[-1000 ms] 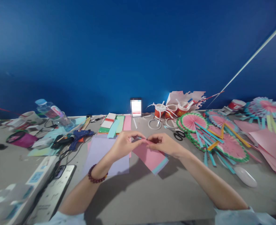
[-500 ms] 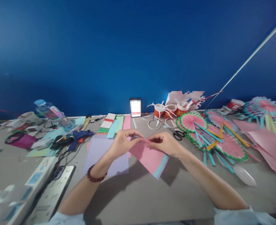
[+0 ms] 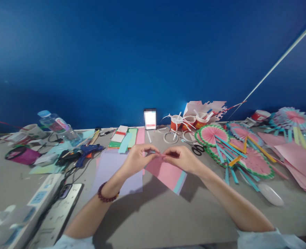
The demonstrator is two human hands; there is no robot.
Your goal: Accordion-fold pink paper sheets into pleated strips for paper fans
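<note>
Pink paper (image 3: 165,174) is in front of the person, over the middle of the bench (image 3: 168,224), between both hands and slanting down to the right. Its lower right edge carries a light blue band (image 3: 179,183). Whether the low corner touches the bench: cannot tell.

Left hand (image 3: 138,160): thumb and fingers pinching the paper's upper edge; dark red bead bracelet (image 3: 108,193) at the wrist. Right hand (image 3: 184,159): same pinch, just beside the left, fingertips nearly meeting. Contact between the two is not clear.

Writing, left side: plastic bottle (image 3: 72,134), leaning, blue cap, pink-red label (image 3: 62,123) with pale script; word too blurred to read. Power strip (image 3: 40,197) bears blue panels, no legible lettering. Near it a phone (image 3: 59,214) lies flat, its pale back strewn with small dark marks; none readable.

Writing, centre and right: upright screen (image 3: 150,121) at the wall, its display pixelated. Red paper cups (image 3: 201,122) show yellow print, too small to make out. White pack (image 3: 120,134) with a red band lies on coloured sheets, no words discernible.

Nearby: lilac sheet (image 3: 111,166) flat, partly under the left arm; blue glue gun (image 3: 88,152) beyond it. Right of the hands, black-handled scissors (image 3: 198,149), then watermelon-patterned paper fans (image 3: 212,135) with blue and yellow strips, overlapping.
</note>
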